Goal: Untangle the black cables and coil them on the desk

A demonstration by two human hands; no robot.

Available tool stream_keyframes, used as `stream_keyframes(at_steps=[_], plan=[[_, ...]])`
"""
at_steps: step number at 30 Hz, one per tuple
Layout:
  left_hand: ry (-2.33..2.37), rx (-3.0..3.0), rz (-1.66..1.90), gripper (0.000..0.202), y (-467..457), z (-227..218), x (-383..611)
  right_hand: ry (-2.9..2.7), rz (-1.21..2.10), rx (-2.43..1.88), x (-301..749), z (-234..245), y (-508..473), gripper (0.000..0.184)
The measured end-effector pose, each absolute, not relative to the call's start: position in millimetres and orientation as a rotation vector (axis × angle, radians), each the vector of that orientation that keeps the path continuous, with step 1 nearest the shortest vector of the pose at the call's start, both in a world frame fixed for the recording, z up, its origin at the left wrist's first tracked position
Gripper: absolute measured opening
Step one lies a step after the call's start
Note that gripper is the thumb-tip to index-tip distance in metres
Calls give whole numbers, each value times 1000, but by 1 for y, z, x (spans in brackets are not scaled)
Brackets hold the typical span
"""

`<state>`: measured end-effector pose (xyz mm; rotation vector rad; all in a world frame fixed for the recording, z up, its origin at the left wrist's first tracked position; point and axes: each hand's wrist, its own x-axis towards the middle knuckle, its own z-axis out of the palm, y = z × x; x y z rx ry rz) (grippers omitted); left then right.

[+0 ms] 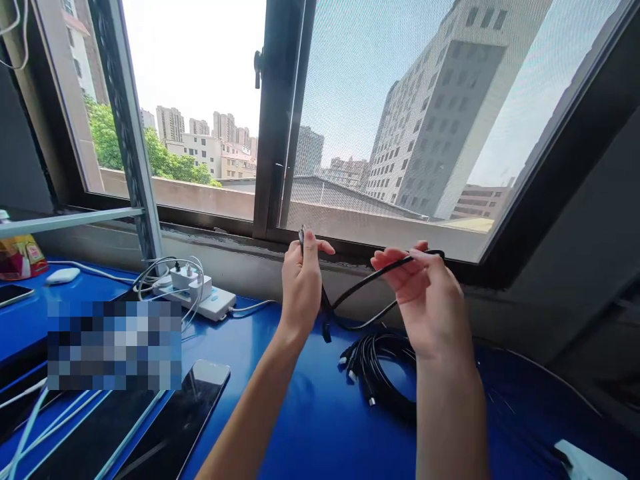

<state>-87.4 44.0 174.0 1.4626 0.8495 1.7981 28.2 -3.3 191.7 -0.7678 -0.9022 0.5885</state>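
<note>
A black cable (367, 282) runs between my two hands above the blue table. My left hand (303, 287) is closed on part of it, thumb up, with a bit of the cable showing over the fingers. A plug end of the cable dangles just below that hand. My right hand (425, 293) pinches another stretch of the same cable between thumb and fingers, palm turned toward me. Below and between the hands lies a coiled bundle of black cables (380, 373) with several metal plug ends, partly hidden by my right forearm.
A white power strip (215, 303) with chargers and white cords stands by the window wall. Phones or tablets, one a dark device (175, 420), lie at the left on the blue table (330, 427). A metal shelf post (133, 133) rises there. A white object (595, 460) sits lower right.
</note>
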Motion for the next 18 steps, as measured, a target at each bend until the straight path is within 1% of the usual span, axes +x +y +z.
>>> stream_keyframes(at_steps=[3,7,9,11,13,16,18], plan=[[921,1387,1865,54,56,173,-97,-994,711,-748,38,202,-28,28],[956,1465,1974,59,68,170,-112,-1006,689,-885,49,213,-56,18],[970,1504,2004,64,72,169,-120,-921,620,-995,53,215,-62,21],[976,1538,2012,70,74,169,-128,-784,543,-1083,55,216,-65,29],[994,1567,2035,72,75,170,-135,-688,484,-1136,57,216,-65,34],[1083,1573,2110,67,76,172,-144,-657,448,-1133,59,216,-66,35],[1168,1472,2157,60,78,173,-149,-616,420,-1061,62,215,-67,30]])
